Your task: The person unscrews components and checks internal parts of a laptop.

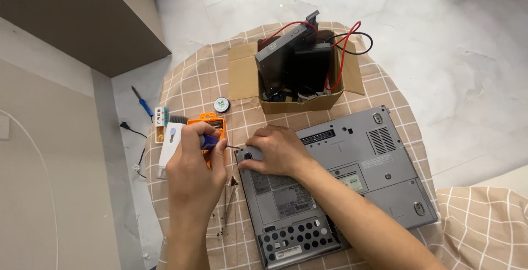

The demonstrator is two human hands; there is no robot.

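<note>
The left hand (195, 157) grips a blue-handled screwdriver (212, 141), tip at the upturned grey laptop's (335, 176) corner on the table (190, 83); the right hand (275, 150) presses flat there. Keeping the driver square should prevent slipping.
</note>
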